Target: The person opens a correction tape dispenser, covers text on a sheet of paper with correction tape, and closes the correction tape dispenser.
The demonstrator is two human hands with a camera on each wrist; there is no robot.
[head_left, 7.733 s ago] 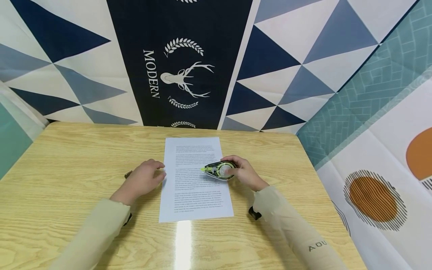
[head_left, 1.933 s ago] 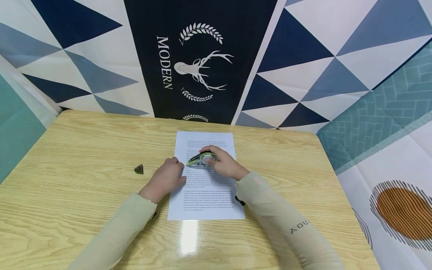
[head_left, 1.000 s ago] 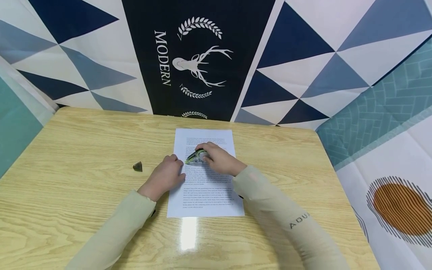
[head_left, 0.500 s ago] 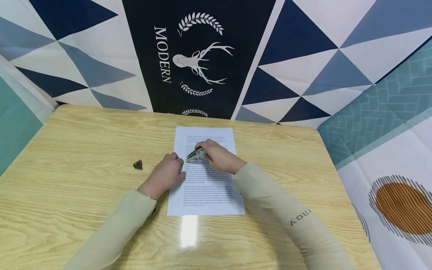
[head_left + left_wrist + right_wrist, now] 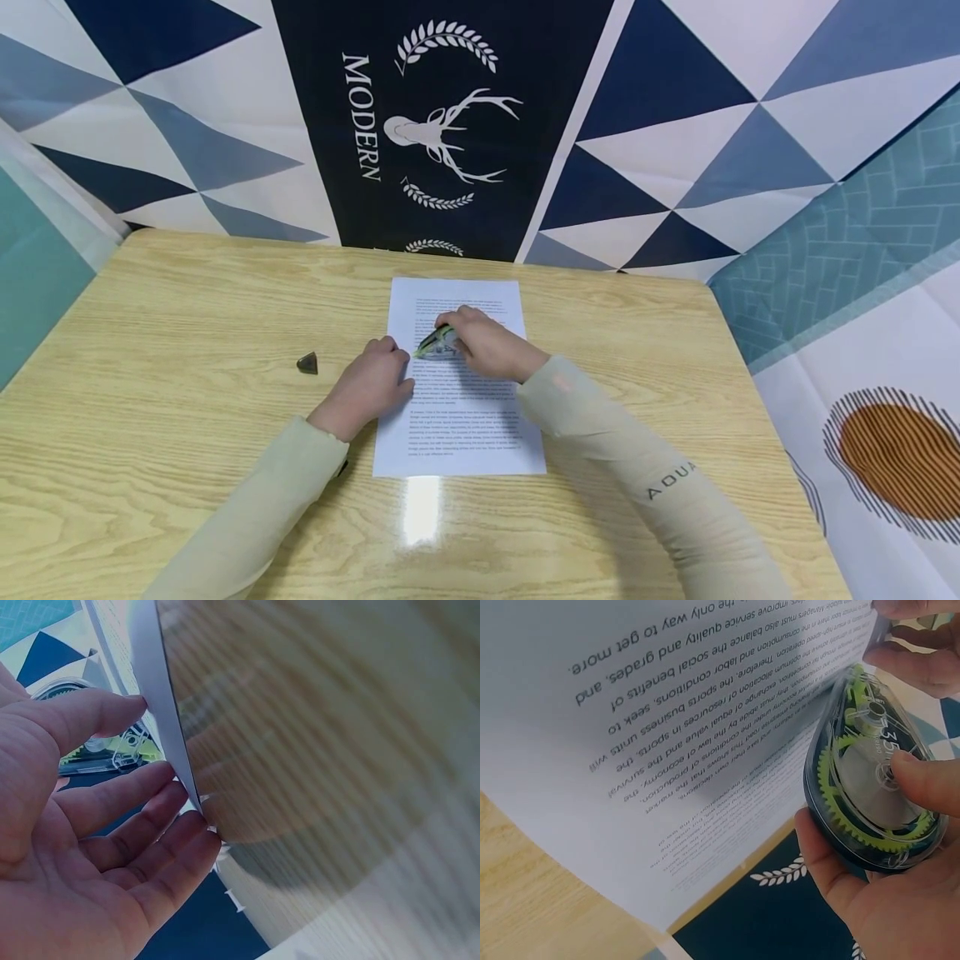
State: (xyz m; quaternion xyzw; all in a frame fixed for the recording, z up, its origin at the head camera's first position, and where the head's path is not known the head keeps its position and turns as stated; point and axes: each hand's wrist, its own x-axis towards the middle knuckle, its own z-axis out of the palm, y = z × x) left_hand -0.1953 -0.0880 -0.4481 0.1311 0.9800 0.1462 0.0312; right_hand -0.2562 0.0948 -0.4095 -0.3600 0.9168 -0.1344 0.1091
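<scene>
Gripping the clear tape dispenser (image 5: 874, 780) between thumb and curled fingers, the right hand (image 5: 491, 343) sits over the upper middle of the printed sheet (image 5: 465, 437), as we see from the head view. We find the dispenser above the page, tilted, its narrow green tip pointing left toward the other hand; whether that tip presses on the paper, we cannot tell. The right wrist view shows us lime gears inside its rounded shell, with the thumb flat on the near face.

Over at the sheet's left edge, the left hand (image 5: 365, 385) holds nothing that we can see in its palm: its fingers are loosely bent, the thumb apart from them, the fingertips touching the paper's margin. The two hands are near each other, with the dispenser's tip between them.

To the left of the left hand, we see a small dark wedge-shaped piece (image 5: 307, 363) lying on the wood-grain table (image 5: 202, 308). Beyond the table's far edge hangs a patterned cloth (image 5: 307, 158).
</scene>
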